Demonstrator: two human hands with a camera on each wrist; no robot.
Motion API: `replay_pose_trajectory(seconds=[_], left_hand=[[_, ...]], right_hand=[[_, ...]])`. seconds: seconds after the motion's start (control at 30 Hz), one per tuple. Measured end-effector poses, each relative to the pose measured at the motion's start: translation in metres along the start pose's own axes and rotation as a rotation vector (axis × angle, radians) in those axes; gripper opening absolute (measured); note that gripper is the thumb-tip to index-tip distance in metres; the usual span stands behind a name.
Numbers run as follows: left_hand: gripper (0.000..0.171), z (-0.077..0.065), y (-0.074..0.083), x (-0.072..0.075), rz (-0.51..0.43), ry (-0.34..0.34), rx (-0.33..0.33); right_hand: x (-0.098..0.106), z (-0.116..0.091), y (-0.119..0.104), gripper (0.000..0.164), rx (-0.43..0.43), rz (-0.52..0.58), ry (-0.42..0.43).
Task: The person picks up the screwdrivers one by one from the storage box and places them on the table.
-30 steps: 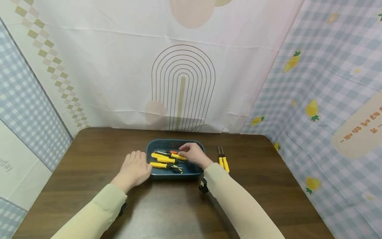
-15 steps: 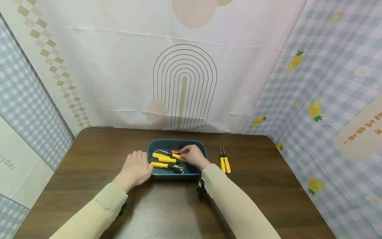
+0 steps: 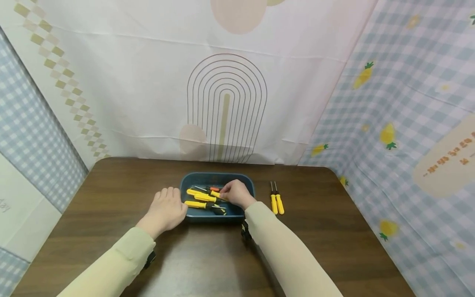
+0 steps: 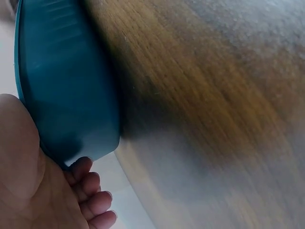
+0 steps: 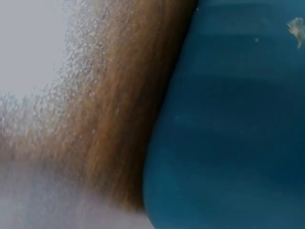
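Observation:
A dark blue plastic bin [image 3: 219, 216] stands on the brown table, holding several yellow-handled screwdrivers and an orange-handled one [image 3: 214, 189]. My left hand [image 3: 165, 209] rests at its left end, thumb side against the rim and fingers loosely stretched along the outside. The left wrist view shows that palm [image 4: 28, 191] and fingertips beside the bin's corner. Inside the bin, my right hand [image 3: 237, 194] pinches a yellow-handled screwdriver [image 3: 215, 194] with thumb and fingers. Below it lie more yellow-handled screwdrivers [image 3: 194, 204]. The right wrist view shows only the bin wall [image 5: 228, 133] and table.
Two yellow-handled screwdrivers [image 3: 276, 202] lie side by side on the table [image 3: 315, 222], right of the bin, tips pointing away. A patterned cloth [image 3: 156, 95] hangs behind the table's back edge. A checked cloth [image 3: 400, 103] hangs on the right.
My right hand has moved slightly left and lower inside the bin, and the yellow-handled screwdriver at its fingertips has shifted a little. My left hand stays at the rim.

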State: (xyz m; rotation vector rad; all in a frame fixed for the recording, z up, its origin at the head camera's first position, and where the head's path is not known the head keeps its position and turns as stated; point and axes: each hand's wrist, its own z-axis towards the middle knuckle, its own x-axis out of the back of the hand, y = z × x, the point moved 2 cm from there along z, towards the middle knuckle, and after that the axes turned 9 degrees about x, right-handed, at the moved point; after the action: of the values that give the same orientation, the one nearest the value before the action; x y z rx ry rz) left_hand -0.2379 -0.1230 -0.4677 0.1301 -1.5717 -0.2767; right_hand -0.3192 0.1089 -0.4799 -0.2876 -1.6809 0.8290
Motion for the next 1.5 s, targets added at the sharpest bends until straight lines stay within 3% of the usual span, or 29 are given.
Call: replay_pose_trajectory(seconds=[0.4, 0.73, 0.97, 1.3, 1.5], left_hand=[[0.033, 0.003, -0.004, -0.004, 0.0, -0.003, 0.013], [0.037, 0.002, -0.005, -0.006, 0.005, -0.017, 0.024], [0.037, 0.004, -0.004, -0.007, 0.0, -0.021, 0.022], [0.036, 0.004, -0.003, -0.005, 0.0, -0.004, 0.024], [0.035, 0.003, -0.003, -0.005, 0.002, -0.01, 0.028]], right_hand=[[-0.002, 0.003, -0.003, 0.008, -0.009, -0.056, -0.032], [-0.002, 0.002, -0.006, 0.009, 0.047, -0.092, -0.069], [0.0, 0.001, -0.005, 0.01, 0.031, -0.066, -0.075], [0.0, -0.003, -0.007, 0.007, 0.051, -0.055, -0.14], [0.003, -0.007, -0.007, 0.009, 0.075, -0.108, -0.172]])
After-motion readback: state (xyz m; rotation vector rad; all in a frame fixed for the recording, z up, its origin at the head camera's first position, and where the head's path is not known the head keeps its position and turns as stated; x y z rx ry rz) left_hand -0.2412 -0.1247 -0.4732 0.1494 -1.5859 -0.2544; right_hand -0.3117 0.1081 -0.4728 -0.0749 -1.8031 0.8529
